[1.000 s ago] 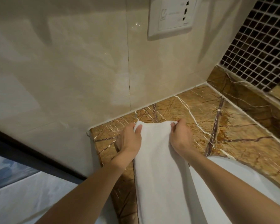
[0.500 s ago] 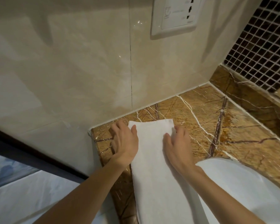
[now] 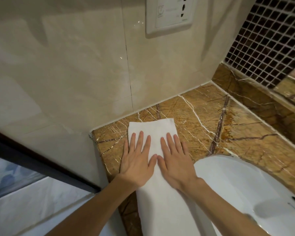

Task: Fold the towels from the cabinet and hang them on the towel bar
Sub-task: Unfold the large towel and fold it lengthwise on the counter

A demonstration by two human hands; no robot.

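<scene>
Plainly, nothing is gripped at this moment. By the bench's (image 3: 199,116) left edge, near its far left corner, the left hand (image 3: 136,160) lies flat, fingers straight and a little spread. The palm and most of the fingers press on the white towel (image 3: 162,205), and the little-finger side rests on bare marble. The towel lies as a long narrow strip. It runs from just short of the bench's back edge toward the near edge and out of the bottom of the view, so its near end cannot be seen. The right hand (image 3: 175,160) lies equally flat beside the left, thumbs almost meeting at the middle of the strip, its outer finger just over the towel's right edge. The white basin (image 3: 237,181) sits to the right of that, close to the strip.

The cloth looks soft, light and limp, so it would probably sag if lifted from a single point. The marble looks polished, so the strip may slide under flat palms rather than smooth out. It is unlikely to be damaged by firm handling. The far short end seems the best place to take hold, one corner pinched in each hand, to bring it over evenly. The number of layers cannot be told.
</scene>
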